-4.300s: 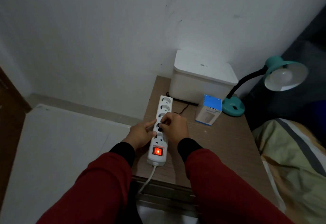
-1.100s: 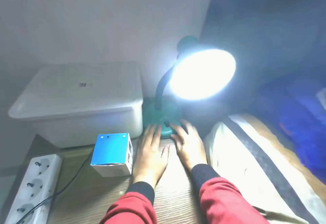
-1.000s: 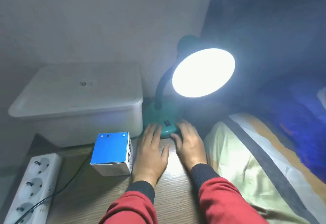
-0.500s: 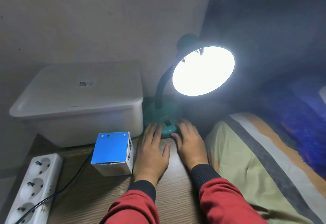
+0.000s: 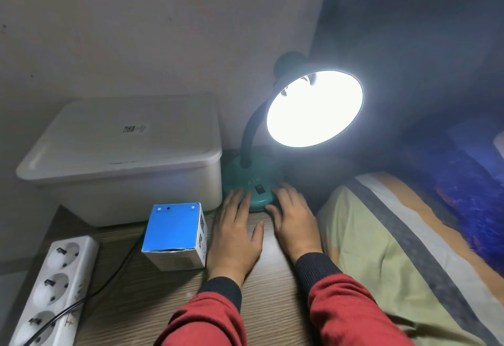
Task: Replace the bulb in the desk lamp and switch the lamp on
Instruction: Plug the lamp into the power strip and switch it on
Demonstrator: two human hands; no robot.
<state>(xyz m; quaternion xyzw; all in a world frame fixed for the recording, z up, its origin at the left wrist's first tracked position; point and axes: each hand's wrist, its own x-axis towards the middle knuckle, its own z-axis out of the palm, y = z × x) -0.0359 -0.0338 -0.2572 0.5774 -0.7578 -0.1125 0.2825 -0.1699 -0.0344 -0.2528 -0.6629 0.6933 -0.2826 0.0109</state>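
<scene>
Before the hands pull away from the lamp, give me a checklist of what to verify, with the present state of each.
1. Lamp shade glowing: ok, it shines bright white.
2. Switch on the lamp base reachable: ok, it sits uncovered between the two hands.
3. Left hand empty: ok, open and flat, fingertips on the base.
4. Right hand empty: ok, open, fingertips at the base edge.
5. Cord plugged into the power strip: cannot tell, the plug is out of view.
6. Old bulb inside the blue box: cannot tell, box is closed.
</scene>
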